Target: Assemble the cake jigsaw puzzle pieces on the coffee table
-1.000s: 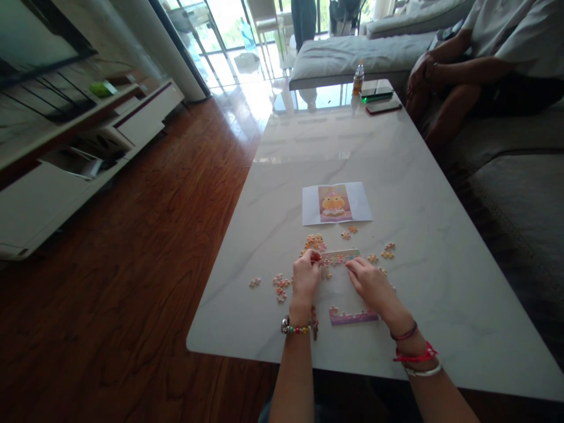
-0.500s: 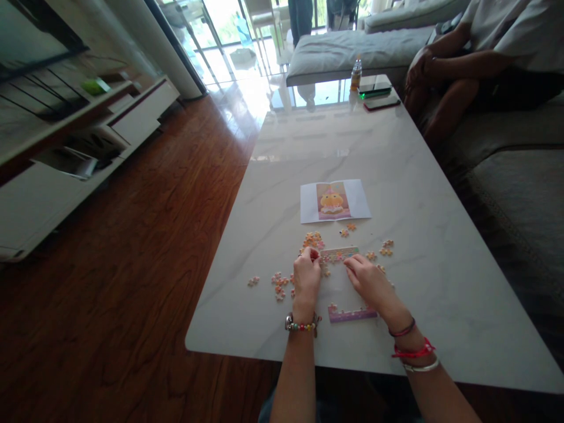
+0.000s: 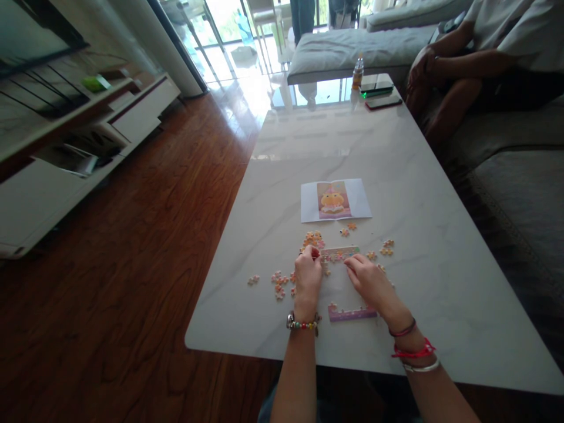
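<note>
On the white marble table [image 3: 432,235] lies a partly joined jigsaw. Its top edge strip [image 3: 340,253] runs between my two hands and its purple bottom strip [image 3: 351,314] lies near my wrists. My left hand [image 3: 307,277] is curled, fingertips pinched at the left end of the top strip, apparently on a small piece. My right hand [image 3: 369,281] rests palm down with its fingers pressing the right part of that strip. Loose pieces [image 3: 314,239] are heaped just beyond my left hand.
A printed reference picture [image 3: 335,200] lies farther up the table. Scattered pieces [image 3: 279,284] sit left and others [image 3: 386,247] right. Two phones [image 3: 379,96] and a bottle [image 3: 358,72] stand at the far end. Another person [image 3: 484,53] sits on the sofa at right.
The view shifted slightly. Both hands stay at the top strip with only tiny finger movements.
</note>
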### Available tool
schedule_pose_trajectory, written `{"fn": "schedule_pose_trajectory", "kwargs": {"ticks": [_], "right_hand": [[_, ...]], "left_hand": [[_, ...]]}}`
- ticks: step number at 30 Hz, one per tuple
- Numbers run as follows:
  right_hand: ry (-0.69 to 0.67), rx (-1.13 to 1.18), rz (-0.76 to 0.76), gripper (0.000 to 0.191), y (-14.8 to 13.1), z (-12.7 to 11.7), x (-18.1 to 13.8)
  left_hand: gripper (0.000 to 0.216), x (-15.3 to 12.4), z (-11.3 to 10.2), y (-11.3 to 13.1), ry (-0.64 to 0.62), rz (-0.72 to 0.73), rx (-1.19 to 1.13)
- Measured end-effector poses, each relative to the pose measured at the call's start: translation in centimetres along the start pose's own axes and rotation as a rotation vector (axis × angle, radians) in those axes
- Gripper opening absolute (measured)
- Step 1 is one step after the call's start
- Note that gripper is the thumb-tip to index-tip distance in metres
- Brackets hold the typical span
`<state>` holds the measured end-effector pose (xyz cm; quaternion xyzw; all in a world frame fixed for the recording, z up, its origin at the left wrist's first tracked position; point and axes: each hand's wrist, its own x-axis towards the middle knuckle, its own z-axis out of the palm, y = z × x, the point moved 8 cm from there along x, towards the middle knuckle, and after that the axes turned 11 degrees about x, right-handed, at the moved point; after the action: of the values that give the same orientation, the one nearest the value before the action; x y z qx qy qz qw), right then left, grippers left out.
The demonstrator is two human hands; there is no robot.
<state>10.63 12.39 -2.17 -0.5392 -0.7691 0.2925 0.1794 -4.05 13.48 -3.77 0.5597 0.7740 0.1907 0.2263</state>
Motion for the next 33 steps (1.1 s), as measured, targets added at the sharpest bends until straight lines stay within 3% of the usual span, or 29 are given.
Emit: {"fn": "schedule_pose_trajectory", "kwargs": {"ticks": [10, 19, 29, 33], "right_hand": [[-0.004, 0.003, -0.008, 0.020, 0.1, 0.1, -0.1], [-0.011, 0.005, -0.003, 0.020, 0.2, 0.1, -0.2], [-0.011, 0.017, 0.001, 0.020, 0.0, 0.0, -0.1], [-0.003, 0.031, -0.005, 0.019, 0.1, -0.1, -0.1]], "left_hand": [[0.007, -0.4, -0.6, 0.7, 0.037, -0.009, 0.159], [0.007, -0.3, -0.3, 0.9, 0.019, 0.054, 0.091], [0.013, -0.4, 0.8, 0.7, -0.085, 0.086, 0.155], [0.013, -0.2, 0.1, 0.8, -0.095, 0.123, 0.085]]}}
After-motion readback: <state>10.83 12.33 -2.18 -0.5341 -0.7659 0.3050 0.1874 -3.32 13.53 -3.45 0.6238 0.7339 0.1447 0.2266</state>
